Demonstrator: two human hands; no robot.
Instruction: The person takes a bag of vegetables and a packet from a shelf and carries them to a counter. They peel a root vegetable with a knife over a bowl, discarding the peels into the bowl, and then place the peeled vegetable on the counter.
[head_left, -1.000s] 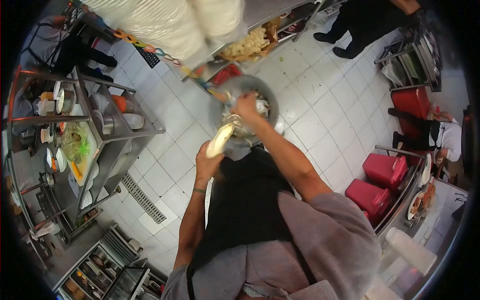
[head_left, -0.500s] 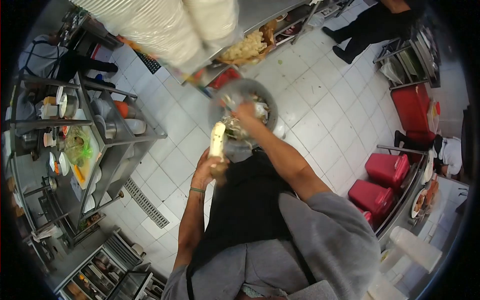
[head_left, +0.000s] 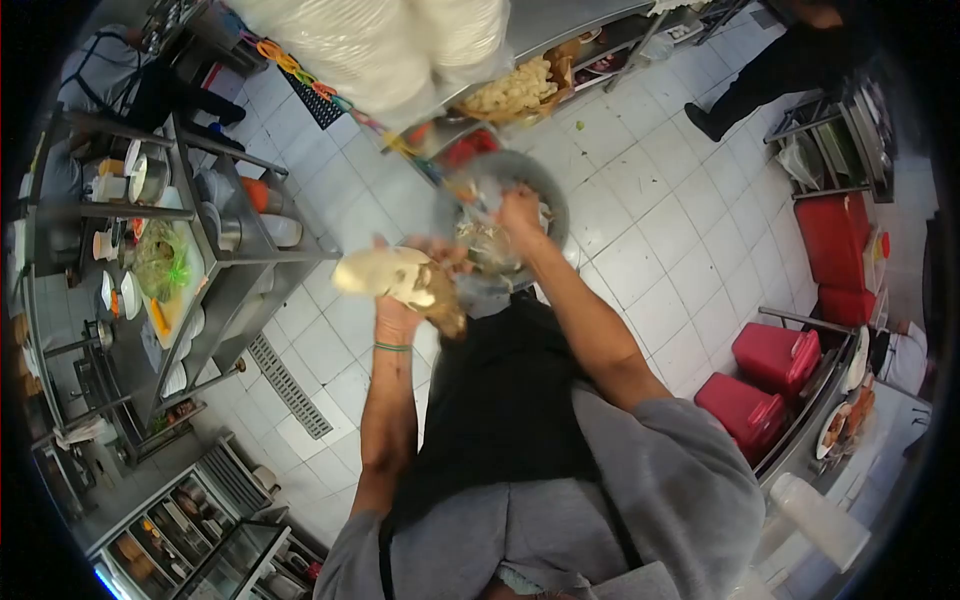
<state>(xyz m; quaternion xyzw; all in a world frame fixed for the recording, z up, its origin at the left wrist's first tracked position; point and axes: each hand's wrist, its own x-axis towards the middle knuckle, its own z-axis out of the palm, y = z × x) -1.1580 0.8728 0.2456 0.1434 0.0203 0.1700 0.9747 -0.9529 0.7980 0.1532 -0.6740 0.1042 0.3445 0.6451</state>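
Note:
A partly peeled root [head_left: 392, 278], pale at its left end and brown-skinned at its lower right end, lies across my left hand [head_left: 400, 318], whose fingers wrap around it. My right hand [head_left: 519, 212] is closed over a round grey bin [head_left: 552, 182] that holds scraps and plastic. A blurred object [head_left: 474, 197] extends to the left of my right hand, at the end of a coloured cord [head_left: 400, 145]; I cannot make out what it is.
Wrapped white stacks [head_left: 360, 50] stand above the bin. A metal shelf [head_left: 215, 300] with pans is at left. Red containers [head_left: 740, 410] sit at right. A person's dark-clothed legs [head_left: 760, 80] are at upper right, with other people at the edges. White tiles [head_left: 650, 200] cover the floor.
The root has swung from upright to nearly level, its pale end now pointing left. My right hand has moved right over the bin. The person at upper right has shifted their legs.

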